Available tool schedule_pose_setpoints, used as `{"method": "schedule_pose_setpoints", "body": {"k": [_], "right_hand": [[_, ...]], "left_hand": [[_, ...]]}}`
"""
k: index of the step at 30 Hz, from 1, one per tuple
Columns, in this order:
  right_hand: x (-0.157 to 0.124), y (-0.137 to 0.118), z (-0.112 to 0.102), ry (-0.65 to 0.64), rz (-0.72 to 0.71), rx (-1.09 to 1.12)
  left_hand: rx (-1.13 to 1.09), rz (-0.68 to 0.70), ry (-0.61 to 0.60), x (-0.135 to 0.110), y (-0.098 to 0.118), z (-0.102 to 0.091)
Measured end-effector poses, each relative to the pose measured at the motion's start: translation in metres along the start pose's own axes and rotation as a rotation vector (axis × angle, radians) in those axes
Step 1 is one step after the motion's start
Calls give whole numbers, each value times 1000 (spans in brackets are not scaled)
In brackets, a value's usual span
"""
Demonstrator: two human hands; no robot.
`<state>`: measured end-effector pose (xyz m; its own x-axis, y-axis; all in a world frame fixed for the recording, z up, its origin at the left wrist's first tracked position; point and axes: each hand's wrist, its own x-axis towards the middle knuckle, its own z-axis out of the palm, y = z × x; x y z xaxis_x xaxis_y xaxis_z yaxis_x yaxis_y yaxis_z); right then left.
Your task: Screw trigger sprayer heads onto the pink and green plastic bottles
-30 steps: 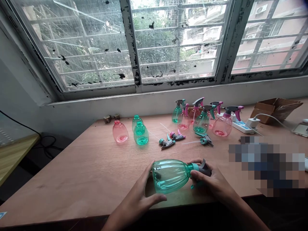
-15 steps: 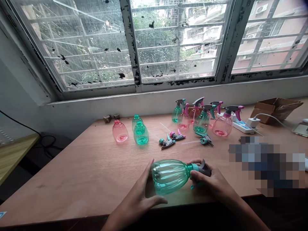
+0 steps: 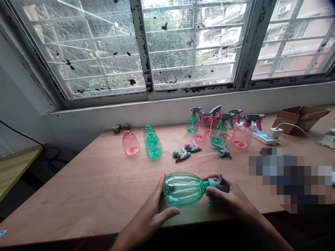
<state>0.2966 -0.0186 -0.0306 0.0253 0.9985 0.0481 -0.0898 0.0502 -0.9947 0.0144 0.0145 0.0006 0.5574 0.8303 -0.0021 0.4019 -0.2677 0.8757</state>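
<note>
A clear green spray bottle (image 3: pixel 183 190) lies sideways in the air over the front of the table, base to the left. My right hand (image 3: pixel 230 195) is closed round its grey and teal trigger head, thumb by the collar. At the base end, my left hand (image 3: pixel 154 209) curls round the bottle, fingers behind it and thumb along its lower side. Beyond my hands lie loose trigger heads: one teal and grey (image 3: pixel 181 154), one pink and grey (image 3: pixel 193 147), another teal one (image 3: pixel 223 152). Left of them stand topless bottles, a pink one (image 3: pixel 131 143) and two green ones (image 3: pixel 153 144).
Several spray bottles with heads, among them a pink one (image 3: pixel 242 136), stand at the back right. Near them are a power strip (image 3: pixel 264 137) with a cable and an open cardboard box (image 3: pixel 298 118). A blurred-out patch covers the right side. Windows line the wall behind.
The held bottle has shifted slightly left and tilted a little nearer level. My left thumb has come up closer to its lower side. The things on the table stay put.
</note>
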Motion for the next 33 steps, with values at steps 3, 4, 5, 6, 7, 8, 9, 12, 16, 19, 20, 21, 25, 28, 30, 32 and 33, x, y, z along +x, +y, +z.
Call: {"method": "schedule_pose_setpoints", "body": {"k": [3,4,5,6,7,8,9,12,16,19,20,21,25,28,30,32,33], "right_hand": [[0,0,0,14,-2,6],[0,0,1,16,-3,1],[0,0,1,19,-3,-8],[0,0,1,24,-4,-17],[1,0,1,30,-6,-22],[1,0,1,38,-9,-22],[1,0,1,47,-14,-17],[0,-1,2,49,-24,-4],[0,-1,2,55,-10,0],[0,-1,1,49,-4,-15],[0,-1,1,45,-3,-23],[0,-1,1,43,-1,-27],[0,-1,1,43,-7,-11],[0,-2,2,56,-14,-7],[0,-2,2,63,-15,-7],[-1,-2,2,59,-13,-14],[-1,-2,2,53,-12,-19]], "left_hand": [[32,15,8,2,-2,0],[33,32,13,2,-2,1],[30,44,19,3,-2,1],[27,49,21,2,-2,2],[24,43,19,2,-2,2],[23,31,15,1,-1,2],[20,17,13,0,0,1],[10,-6,1,-2,2,0],[50,12,6,-1,0,0],[64,69,41,1,-2,3],[61,80,43,1,-2,3],[56,81,39,1,-2,3],[37,8,22,0,-1,1],[47,-29,12,0,1,0],[70,-11,22,1,1,0],[80,31,48,2,1,1],[78,50,55,3,2,1]]}}
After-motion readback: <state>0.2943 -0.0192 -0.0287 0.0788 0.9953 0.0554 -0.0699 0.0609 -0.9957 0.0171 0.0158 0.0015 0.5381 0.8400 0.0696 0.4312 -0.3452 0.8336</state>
